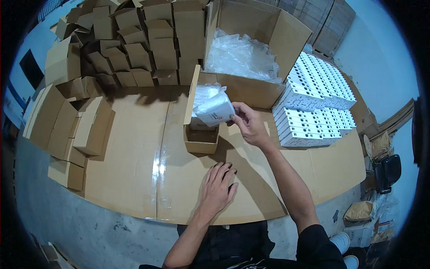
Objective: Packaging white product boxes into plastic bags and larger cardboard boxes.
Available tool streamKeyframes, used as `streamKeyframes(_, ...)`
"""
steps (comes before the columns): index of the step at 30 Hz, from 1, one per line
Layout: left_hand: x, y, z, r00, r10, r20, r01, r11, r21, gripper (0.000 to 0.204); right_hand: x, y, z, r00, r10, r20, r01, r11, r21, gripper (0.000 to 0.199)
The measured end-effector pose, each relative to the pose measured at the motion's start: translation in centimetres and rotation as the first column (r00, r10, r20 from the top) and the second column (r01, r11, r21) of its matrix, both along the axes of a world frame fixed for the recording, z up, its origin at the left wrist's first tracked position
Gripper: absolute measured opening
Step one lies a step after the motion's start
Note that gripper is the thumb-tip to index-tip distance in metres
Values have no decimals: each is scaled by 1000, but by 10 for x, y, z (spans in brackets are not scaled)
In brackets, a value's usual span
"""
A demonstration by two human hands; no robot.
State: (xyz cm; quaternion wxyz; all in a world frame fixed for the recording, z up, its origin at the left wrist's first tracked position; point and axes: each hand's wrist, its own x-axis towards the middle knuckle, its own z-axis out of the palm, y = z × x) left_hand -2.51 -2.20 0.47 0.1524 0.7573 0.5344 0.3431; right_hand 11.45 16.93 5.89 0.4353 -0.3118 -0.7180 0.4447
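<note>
Near the middle of the worktop's (130, 148) front edge, the left hand (218, 188) lies palm down, fingers slightly spread, holding nothing. Beyond it, the right hand's (248, 123) fingers pinch the right end of a white packet (218, 110), tilted over an open box (201, 147). The packet looks light, bendable and perhaps slippery; its end seems a sound hold. Its small print is unreadable. White boxes (299, 96) with dark marks stand toward the right edge; farther back, clear wrap (242, 56) lies in a carton (293, 33).
</note>
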Motion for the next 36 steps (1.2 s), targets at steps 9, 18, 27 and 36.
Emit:
streamKeyframes(9,0,2,1,1000,-11,2,11,999,-48,42,-21,7,45,863,-93,497,-149,893,425,25)
streamKeyframes(18,-1,-1,-5,1000,7,7,-7,1000,1,42,-48,0,27,749,-219,626,-133,875,465,23)
streamKeyframes(27,3,2,-6,999,-4,46,5,1000,-18,42,-60,-2,16,707,-346,617,-136,790,598,15)
streamKeyframes(36,1,6,-8,998,-40,-38,41,999,15,39,-18,-34,28,818,-295,494,50,892,450,42)
